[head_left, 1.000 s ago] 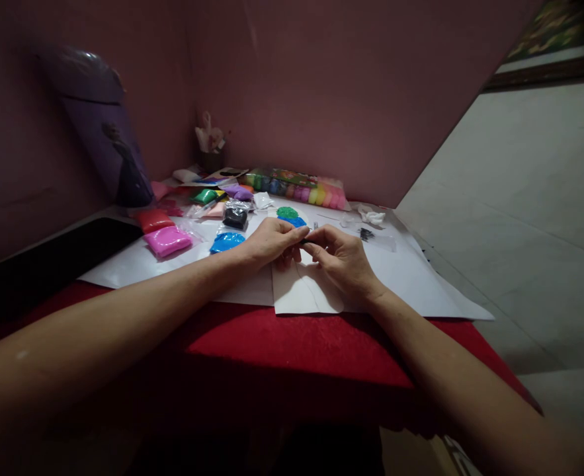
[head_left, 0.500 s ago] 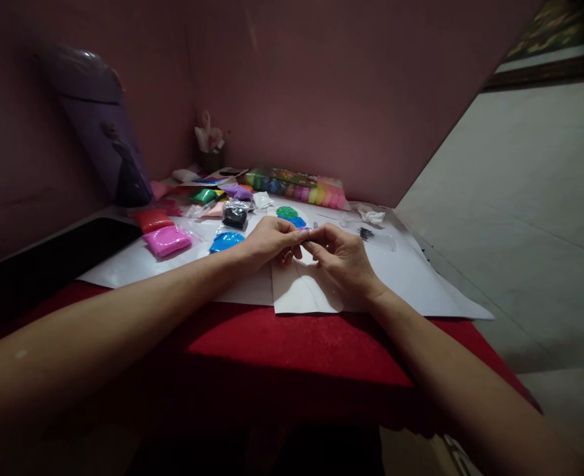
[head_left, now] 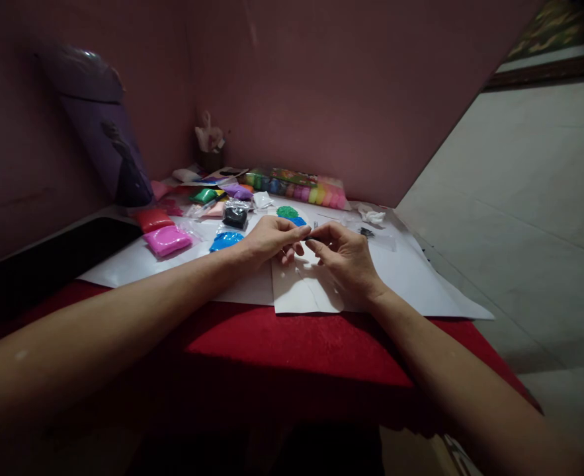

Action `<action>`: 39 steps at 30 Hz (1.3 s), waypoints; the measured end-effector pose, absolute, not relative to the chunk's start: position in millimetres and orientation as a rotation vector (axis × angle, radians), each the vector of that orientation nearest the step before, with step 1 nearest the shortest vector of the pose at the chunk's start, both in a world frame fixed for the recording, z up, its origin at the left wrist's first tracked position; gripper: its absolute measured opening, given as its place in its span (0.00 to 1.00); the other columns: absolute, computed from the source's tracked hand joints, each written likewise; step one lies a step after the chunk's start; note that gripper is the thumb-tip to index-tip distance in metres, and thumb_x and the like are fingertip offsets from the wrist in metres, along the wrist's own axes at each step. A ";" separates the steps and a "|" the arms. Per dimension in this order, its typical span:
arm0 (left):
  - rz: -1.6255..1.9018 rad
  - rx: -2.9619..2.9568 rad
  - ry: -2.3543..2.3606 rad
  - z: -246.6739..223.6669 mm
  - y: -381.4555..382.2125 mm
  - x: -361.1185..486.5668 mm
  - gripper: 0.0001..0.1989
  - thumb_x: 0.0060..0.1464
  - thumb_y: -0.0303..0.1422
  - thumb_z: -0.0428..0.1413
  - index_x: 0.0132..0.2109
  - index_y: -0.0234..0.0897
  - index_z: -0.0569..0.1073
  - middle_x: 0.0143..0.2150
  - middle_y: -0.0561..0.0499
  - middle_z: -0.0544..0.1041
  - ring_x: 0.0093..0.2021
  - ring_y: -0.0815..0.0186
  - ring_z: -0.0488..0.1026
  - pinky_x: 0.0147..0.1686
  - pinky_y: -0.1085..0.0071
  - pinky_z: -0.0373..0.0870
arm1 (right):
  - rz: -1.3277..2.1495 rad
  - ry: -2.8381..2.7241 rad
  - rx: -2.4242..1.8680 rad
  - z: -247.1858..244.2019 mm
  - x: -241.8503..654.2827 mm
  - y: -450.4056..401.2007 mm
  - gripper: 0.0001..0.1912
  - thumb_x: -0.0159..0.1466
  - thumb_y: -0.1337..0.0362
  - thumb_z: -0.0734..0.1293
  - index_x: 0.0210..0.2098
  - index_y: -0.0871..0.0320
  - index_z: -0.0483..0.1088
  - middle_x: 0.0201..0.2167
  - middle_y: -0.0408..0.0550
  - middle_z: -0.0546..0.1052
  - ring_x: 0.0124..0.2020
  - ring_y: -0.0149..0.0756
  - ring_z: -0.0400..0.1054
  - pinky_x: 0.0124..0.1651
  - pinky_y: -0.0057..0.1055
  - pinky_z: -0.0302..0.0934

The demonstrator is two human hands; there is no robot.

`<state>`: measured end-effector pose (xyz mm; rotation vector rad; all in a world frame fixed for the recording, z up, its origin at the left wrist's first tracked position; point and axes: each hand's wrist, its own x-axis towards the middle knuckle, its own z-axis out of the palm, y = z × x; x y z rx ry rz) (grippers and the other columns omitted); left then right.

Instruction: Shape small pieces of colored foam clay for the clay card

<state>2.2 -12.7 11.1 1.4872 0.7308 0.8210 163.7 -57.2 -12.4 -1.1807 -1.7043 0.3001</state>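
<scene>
A small black piece [head_left: 312, 238] is pinched between the thumb and forefinger of my right hand [head_left: 344, 254]. My left hand [head_left: 274, 239] is just left of it, fingers curled and pressed together; whether its fingertips hold anything is too small to make out. Both hands are over a white card [head_left: 296, 291]. Beyond them a green textured patch [head_left: 287, 211] and a blue patch [head_left: 298, 221] show, the blue one partly hidden by my left hand. Left of my left hand lies a blue packet [head_left: 226, 241], with a black packet [head_left: 235, 217] behind it.
A pink packet [head_left: 167, 241] and a red packet [head_left: 151, 220] lie at the left, near a dark flat object [head_left: 63, 258]. A long pack of coloured pieces [head_left: 296, 187] lies along the wall. Black bits [head_left: 366, 233] rest on clear plastic at the right.
The fingertips of my two hands have moved slightly apart, and the black piece now shows at my right fingertips.
</scene>
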 end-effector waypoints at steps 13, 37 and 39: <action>0.835 1.446 0.707 7.9 -5.5 2.9 0.06 0.54 0.22 0.58 0.29 0.28 0.74 0.18 0.52 0.73 0.14 0.76 0.65 0.16 0.77 0.58 | 0.279 -1.715 -1.181 -11.5 163.2 -57.0 0.02 0.60 0.66 0.68 0.33 0.58 0.73 0.30 0.46 0.77 0.30 0.34 0.69 0.32 0.32 0.64; 0.858 1.479 0.643 6.7 -3.7 0.6 0.08 0.50 0.30 0.63 0.29 0.30 0.73 0.22 0.53 0.73 0.18 0.75 0.68 0.19 0.77 0.64 | 0.356 -1.733 -1.147 -13.2 163.8 -56.7 0.04 0.61 0.64 0.68 0.34 0.58 0.73 0.32 0.47 0.79 0.33 0.35 0.71 0.32 0.32 0.65; 0.850 1.486 0.656 6.2 -3.4 0.5 0.10 0.50 0.33 0.63 0.30 0.30 0.73 0.23 0.53 0.73 0.18 0.75 0.67 0.19 0.77 0.64 | 0.358 -1.735 -1.147 -13.3 163.3 -57.0 0.04 0.61 0.64 0.68 0.33 0.58 0.73 0.32 0.47 0.79 0.34 0.36 0.71 0.32 0.32 0.65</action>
